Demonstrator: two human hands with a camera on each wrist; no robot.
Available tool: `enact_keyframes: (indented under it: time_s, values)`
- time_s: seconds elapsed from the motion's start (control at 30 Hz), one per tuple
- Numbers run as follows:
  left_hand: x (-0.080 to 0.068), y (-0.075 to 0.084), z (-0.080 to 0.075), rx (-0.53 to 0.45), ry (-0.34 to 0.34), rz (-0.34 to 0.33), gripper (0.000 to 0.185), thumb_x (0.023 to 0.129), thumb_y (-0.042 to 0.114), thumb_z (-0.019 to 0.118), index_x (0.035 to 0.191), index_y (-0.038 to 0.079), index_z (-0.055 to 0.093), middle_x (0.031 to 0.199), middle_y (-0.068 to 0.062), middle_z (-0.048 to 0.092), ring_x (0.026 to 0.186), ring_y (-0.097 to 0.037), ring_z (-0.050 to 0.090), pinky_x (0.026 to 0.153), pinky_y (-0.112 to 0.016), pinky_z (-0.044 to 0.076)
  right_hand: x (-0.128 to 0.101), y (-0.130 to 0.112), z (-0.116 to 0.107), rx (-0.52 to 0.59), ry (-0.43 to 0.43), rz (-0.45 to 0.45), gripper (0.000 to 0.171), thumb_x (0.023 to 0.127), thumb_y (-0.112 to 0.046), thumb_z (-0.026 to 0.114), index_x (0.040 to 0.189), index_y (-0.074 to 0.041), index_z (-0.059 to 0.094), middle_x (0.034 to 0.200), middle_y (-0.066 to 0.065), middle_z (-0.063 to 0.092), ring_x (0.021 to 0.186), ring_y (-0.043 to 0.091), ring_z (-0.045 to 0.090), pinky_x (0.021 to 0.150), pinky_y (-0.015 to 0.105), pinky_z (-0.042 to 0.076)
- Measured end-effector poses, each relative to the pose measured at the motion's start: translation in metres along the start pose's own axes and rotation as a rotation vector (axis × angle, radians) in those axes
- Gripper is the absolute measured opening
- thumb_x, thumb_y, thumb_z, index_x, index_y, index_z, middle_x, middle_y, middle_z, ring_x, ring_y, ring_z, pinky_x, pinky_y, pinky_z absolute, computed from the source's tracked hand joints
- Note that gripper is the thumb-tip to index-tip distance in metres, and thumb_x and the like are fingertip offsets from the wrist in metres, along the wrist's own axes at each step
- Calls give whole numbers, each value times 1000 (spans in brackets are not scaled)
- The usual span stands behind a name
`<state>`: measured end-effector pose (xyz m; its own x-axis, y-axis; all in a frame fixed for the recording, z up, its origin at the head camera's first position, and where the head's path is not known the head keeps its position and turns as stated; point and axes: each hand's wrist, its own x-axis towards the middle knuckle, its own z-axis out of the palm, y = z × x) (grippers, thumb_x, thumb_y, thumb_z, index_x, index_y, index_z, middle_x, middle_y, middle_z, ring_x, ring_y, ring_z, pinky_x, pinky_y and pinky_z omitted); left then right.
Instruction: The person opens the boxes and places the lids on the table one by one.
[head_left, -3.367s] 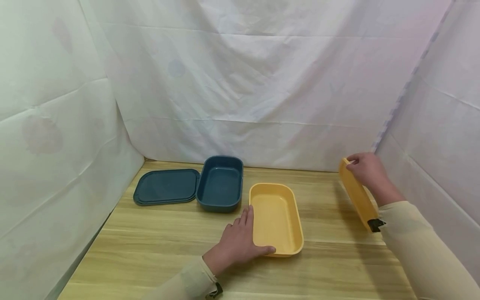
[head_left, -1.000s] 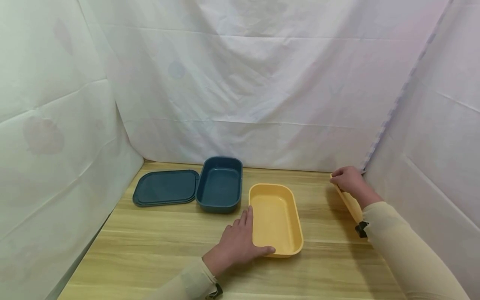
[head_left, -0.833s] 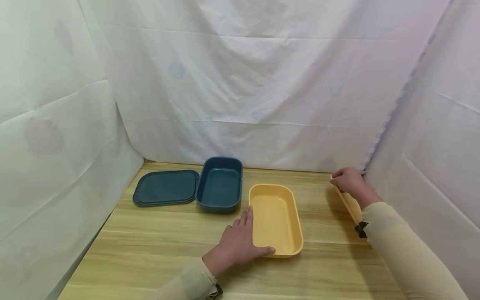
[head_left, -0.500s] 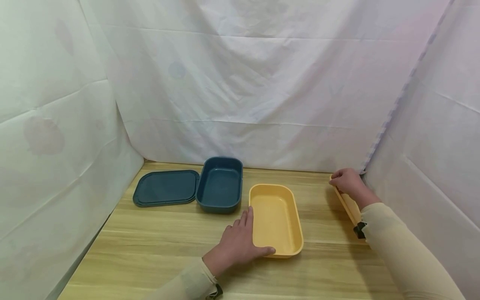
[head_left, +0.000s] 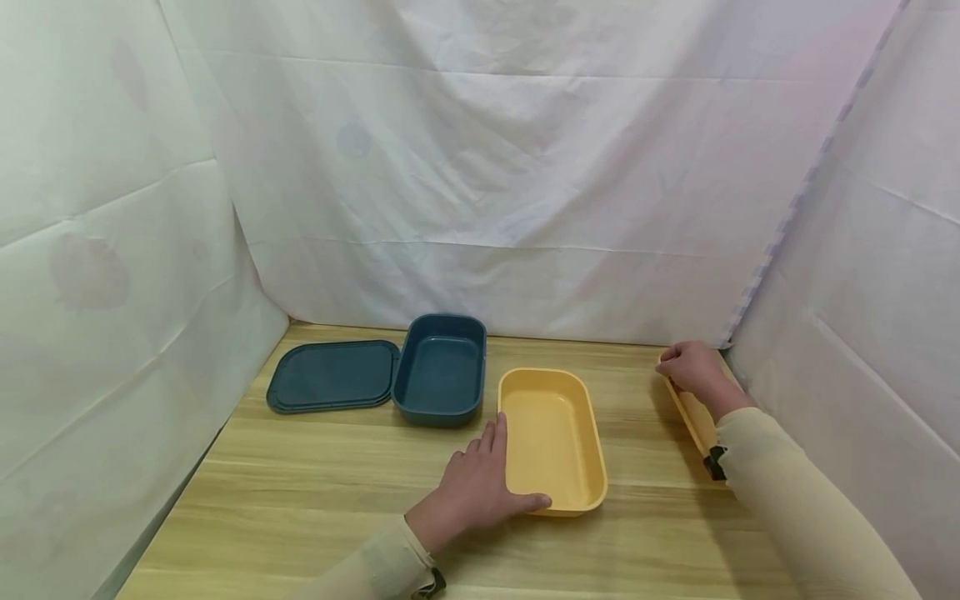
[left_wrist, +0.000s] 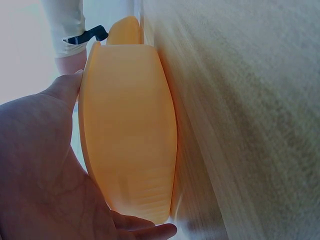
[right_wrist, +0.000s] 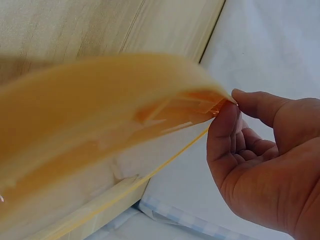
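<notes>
A yellow rectangular food container (head_left: 555, 437) stands upright on the table, its open top facing up. My left hand (head_left: 480, 483) rests against its near left corner. The fingers lie along the left side and the thumb touches the near rim, as the left wrist view also shows. Further right, my right hand (head_left: 697, 367) pinches the far end of a yellow lid (head_left: 690, 415) between thumb and fingers. The lid slants close over the table, partly hidden by the right hand and sleeve. Its curved edge (right_wrist: 125, 80) fills much of the right wrist view.
A dark blue container (head_left: 441, 367) stands open behind and left of the yellow one. Touching its left side, a dark blue lid (head_left: 333, 375) lies flat. White cloth (head_left: 495, 167) hangs behind and on both sides of the wooden table (head_left: 300, 500).
The right hand has brought the yellow lid down and slightly left, and the lid has tipped from steep to flatter. The left hand and the containers have kept their places.
</notes>
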<state>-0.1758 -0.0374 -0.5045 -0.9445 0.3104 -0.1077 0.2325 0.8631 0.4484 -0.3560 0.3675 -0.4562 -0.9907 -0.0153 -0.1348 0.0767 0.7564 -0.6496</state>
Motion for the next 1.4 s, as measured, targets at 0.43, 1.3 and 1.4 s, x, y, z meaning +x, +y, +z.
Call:
enact_keyframes:
  time_s: [0.43,1.3,1.4]
  values:
    - [0,-2,1,3,1,1,144,81,92,71,176,2,11,176,-23,34,150,-42,50,110,-62,48,7,6,7,2,25,0,31,102,-6,70,123,17,66,89,13,68,69,20,61,63,35,57]
    - [0,-1,0,-4,-5,0,144,81,93,70,176,2,13,175,-23,35,149,-42,51,109,-62,49,13,12,12,2,113,-9,26,98,-4,70,114,16,67,82,12,69,57,15,63,56,34,56]
    - [0,-1,0,-5,-5,-2,144,81,93,71,176,2,13,175,-23,35,149,-42,50,110,-62,49,13,12,13,-11,113,-11,26,99,-5,70,115,16,68,83,13,70,57,16,63,57,35,56]
